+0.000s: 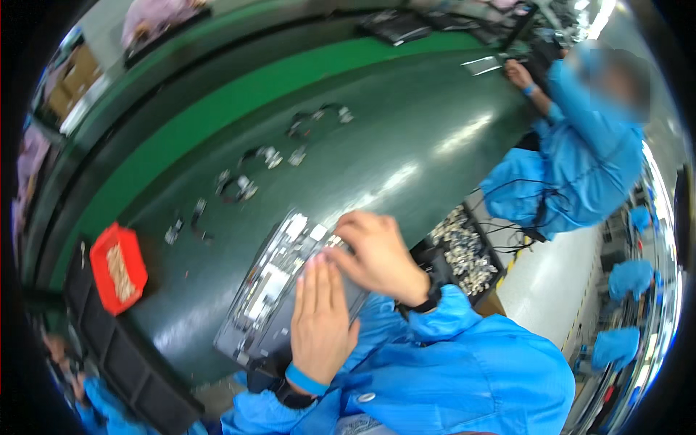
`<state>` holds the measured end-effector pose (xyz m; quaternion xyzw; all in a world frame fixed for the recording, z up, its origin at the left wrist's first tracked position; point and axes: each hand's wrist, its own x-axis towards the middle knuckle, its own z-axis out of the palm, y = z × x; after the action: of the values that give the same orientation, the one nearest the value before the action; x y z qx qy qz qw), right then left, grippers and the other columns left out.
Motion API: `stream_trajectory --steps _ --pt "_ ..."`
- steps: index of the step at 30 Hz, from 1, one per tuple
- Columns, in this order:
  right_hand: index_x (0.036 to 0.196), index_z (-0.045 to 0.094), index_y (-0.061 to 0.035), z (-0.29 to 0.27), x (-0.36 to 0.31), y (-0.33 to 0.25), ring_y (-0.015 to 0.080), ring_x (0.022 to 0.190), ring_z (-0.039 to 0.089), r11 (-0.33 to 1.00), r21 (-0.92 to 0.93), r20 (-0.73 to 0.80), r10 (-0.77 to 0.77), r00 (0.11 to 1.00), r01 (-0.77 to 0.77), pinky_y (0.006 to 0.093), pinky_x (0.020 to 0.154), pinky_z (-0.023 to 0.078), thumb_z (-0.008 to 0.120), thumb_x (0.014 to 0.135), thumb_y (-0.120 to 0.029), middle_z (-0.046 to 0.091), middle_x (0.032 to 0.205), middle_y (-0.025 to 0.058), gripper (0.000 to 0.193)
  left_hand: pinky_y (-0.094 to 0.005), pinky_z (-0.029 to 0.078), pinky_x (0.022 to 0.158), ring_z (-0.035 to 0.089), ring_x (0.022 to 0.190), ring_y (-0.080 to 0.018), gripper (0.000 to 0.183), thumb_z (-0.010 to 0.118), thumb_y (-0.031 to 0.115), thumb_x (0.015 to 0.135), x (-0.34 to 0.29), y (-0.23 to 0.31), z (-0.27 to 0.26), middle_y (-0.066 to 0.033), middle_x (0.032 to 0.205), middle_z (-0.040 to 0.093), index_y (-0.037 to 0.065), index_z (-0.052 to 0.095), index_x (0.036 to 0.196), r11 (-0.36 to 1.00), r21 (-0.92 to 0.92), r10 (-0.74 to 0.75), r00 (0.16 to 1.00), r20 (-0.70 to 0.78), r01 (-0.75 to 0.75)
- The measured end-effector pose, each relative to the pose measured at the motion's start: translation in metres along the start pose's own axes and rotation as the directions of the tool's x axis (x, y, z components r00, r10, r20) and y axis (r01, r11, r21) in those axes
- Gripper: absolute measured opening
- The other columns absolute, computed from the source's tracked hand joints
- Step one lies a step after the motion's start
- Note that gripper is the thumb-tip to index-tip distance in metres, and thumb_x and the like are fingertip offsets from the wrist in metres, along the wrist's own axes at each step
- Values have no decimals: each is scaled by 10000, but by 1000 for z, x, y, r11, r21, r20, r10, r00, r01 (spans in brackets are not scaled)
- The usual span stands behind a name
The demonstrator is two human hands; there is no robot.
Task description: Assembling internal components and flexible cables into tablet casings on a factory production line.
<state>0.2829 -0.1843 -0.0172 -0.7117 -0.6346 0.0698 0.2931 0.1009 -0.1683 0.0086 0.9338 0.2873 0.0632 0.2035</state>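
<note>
An opened laptop base (283, 332), dark with its circuit board and silvery parts showing, lies tilted on the bench in front of me. My left hand (319, 319) rests flat across its near part, fingers stretched out together toward the board. At the board's right end is my right hand (378, 255), its fingers bent in toward the thumb close to the left fingertips. Whatever those fingers pinch, if anything, is hidden and too small to name.
Several short dark cables with pale connectors (235, 187) lie in a row across the green bench (362, 156). A red bin (138, 259) of small tan pieces sits left, by a black tray (138, 362). At right are a box of small metallic parts (464, 250) and a co-worker in blue (580, 159).
</note>
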Motion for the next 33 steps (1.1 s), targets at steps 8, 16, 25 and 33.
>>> stream_trajectory --steps 8,16,25,33 --pt "1393 530 -14 -24 -16 6 163 1117 610 781 565 328 84 941 -266 322 924 528 626 1047 -228 653 1228 128 418 -522 271 1245 354 1484 -455 948 828 221 685 -15 -7 0 -326 1525 425 -159 418 1451 980 -99 154 976 -154 -170" --pt "1532 381 -49 -47 -24 1 145 1246 545 354 778 476 207 855 -519 281 1067 429 500 1095 -133 575 1366 71 460 -473 223 1282 312 1527 -381 888 770 274 787 -12 -4 10 -276 1595 369 -134 393 1481 968 -103 178 919 -352 -227" --pt "1562 415 -4 -105 68 28 197 1404 459 630 708 101 357 929 -319 352 1179 338 616 1036 -283 451 1577 105 628 -516 332 1193 470 1421 -348 589 755 294 883 -112 -48 -69 -187 1449 549 39 583 1385 900 -250 59 670 -740 -356" --pt "1583 412 -112 15 427 144 180 1292 541 478 812 279 188 942 -336 328 1062 433 678 996 -260 559 1477 60 661 -422 414 901 593 1033 -297 522 810 256 787 -219 -110 -46 -88 1081 644 76 626 1241 464 -361 -696 81 -713 809"
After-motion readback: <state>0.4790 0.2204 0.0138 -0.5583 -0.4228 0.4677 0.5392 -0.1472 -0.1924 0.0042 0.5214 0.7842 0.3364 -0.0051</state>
